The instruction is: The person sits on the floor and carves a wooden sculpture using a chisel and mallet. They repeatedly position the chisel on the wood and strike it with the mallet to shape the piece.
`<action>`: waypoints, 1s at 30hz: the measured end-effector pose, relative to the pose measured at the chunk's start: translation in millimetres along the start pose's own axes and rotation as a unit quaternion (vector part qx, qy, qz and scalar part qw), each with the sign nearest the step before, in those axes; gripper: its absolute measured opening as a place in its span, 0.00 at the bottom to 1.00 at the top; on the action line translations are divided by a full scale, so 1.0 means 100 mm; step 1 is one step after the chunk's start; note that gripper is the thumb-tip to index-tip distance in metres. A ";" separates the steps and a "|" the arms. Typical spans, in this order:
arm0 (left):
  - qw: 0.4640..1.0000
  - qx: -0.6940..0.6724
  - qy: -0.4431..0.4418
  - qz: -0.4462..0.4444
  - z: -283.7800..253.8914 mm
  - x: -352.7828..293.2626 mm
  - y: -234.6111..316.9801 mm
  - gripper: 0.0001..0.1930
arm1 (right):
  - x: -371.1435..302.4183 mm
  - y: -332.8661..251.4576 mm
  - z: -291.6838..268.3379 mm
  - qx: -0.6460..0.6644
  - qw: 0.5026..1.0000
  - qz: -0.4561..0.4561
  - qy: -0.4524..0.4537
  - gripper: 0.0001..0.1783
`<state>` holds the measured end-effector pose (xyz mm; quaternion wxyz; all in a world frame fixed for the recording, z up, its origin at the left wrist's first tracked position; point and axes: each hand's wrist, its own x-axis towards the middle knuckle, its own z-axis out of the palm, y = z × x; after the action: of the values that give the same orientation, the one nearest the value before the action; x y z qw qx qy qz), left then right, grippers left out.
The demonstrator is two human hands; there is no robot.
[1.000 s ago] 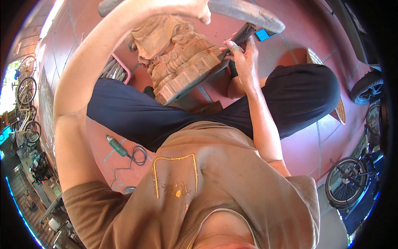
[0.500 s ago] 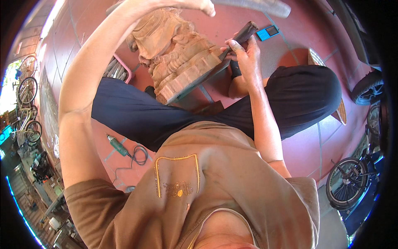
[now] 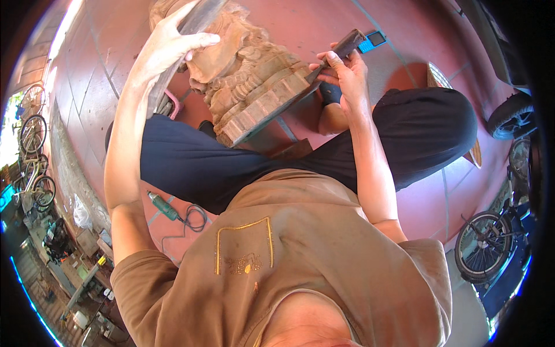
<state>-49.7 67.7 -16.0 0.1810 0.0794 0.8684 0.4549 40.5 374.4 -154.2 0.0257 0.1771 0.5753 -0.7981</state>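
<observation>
In front of me a carved wooden block [image 3: 248, 87] with a stepped base lies tilted on the floor. My left hand [image 3: 167, 49] is at its upper left, thumb stretched out, with a long greyish wooden club [image 3: 199, 17] in its grip. The club slants past the hand and down along the forearm; the fingers are partly hidden. My right hand [image 3: 347, 69] has its fingers around a chisel [image 3: 346, 45] with a thick dark handle. The chisel's narrow end points down-left at the right corner of the carving's base; I cannot tell whether it touches.
A blue keypad phone [image 3: 373, 41] lies beyond my right hand. A pink basket of tools [image 3: 173, 104] stands by my left knee. A green power tool [image 3: 163, 206] with a coiled cord lies at lower left. At right are a woven hat [image 3: 439, 76] and a bicycle wheel [image 3: 484, 247].
My left hand has swung with the club from above the carving to the left and nearer, and the club now slants downward. My right hand and the chisel have barely moved.
</observation>
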 end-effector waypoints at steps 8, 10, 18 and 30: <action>0.988 -0.130 0.077 -0.002 -0.04 -0.11 -0.24 0.38 | -0.18 -0.03 0.13 -0.052 0.992 -0.112 0.000 0.16; 0.986 -0.142 0.084 0.003 -0.08 -0.12 -0.26 0.38 | -0.20 -0.06 0.16 -0.050 0.988 -0.147 -0.004 0.17; 0.987 -0.126 0.099 0.002 -0.04 -0.16 -0.19 0.40 | -0.23 -0.47 -0.01 0.254 0.966 -0.044 0.007 0.14; 0.989 -0.138 0.050 0.004 0.02 -0.07 -0.15 0.41 | -0.37 -0.62 0.03 0.428 0.876 0.025 -0.223 0.25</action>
<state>-41.6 58.4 -27.9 0.1444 0.0345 0.8047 0.5748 59.2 386.7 -85.1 0.0946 0.0023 0.1521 -0.9838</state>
